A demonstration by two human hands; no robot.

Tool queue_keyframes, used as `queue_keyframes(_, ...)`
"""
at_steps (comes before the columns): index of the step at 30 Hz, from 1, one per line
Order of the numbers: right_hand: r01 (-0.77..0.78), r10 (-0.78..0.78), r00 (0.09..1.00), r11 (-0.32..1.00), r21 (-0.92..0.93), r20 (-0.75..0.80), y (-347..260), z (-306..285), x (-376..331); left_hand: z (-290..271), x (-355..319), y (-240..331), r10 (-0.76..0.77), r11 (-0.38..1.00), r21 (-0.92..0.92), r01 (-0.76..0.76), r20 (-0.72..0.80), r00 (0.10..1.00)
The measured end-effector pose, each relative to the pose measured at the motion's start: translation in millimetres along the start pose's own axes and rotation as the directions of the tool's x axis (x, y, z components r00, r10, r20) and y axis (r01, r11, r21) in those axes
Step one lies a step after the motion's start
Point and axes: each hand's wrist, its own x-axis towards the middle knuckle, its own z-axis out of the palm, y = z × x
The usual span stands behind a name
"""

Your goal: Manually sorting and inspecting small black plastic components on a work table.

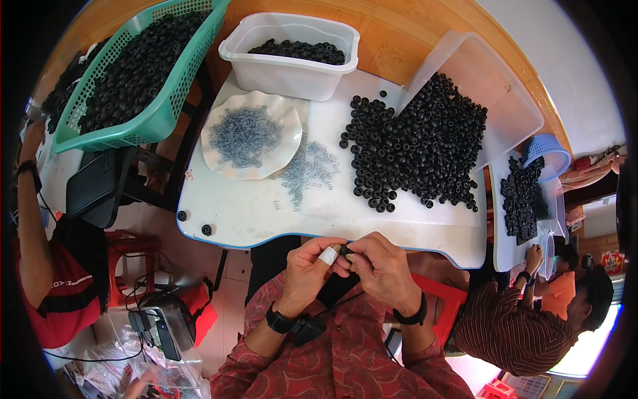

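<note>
Just off the front edge of the white table, my hands meet over a small black round part (344,250), like those in the heap. My left hand (306,269), with white tape round one finger, pinches it from one side. From the other side my right hand (382,266) closes its thumb and fingers on the same part; fingers hide most of it. Beyond them a heap of black round parts with holes (412,146) spills from a tipped clear bin (512,100). A wavy-rimmed white plate (216,163) holds small clear bluish pieces (246,136), with more scattered beside it.
A white tub (286,76) of black parts stands at the back, a green basket (109,133) of them at left. Two loose black parts (207,229) lie near the table's left front edge. People sit on both sides; a striped-shirted person (518,319) works at right. Red stools stand around.
</note>
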Motion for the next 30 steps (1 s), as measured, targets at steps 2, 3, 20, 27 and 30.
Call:
queue_keyframes(2,-0.001,0.001,1.0,1.0,-0.016,0.028,-1,-1,1,1,-1,3,0.001,0.995,0.101,-0.002,0.008,1.0)
queue_keyframes(3,0.009,-0.007,0.999,0.999,-0.045,0.045,-1,-1,2,3,-1,4,0.0,0.995,0.101,-0.001,0.009,1.0)
queue_keyframes(20,-0.044,0.056,0.984,0.996,-0.072,0.168,9,2,1,7,2,-2,0.013,0.992,0.128,-0.009,-0.025,1.0)
queue_keyframes(27,-0.115,0.1,0.983,0.989,0.09,0.156,16,4,-3,8,2,-1,-0.014,0.988,0.155,0.015,-0.007,1.0)
queue_keyframes(30,-0.126,0.112,0.985,0.988,0.095,0.132,16,3,-3,10,3,0,-0.013,0.982,0.187,0.014,-0.004,1.0)
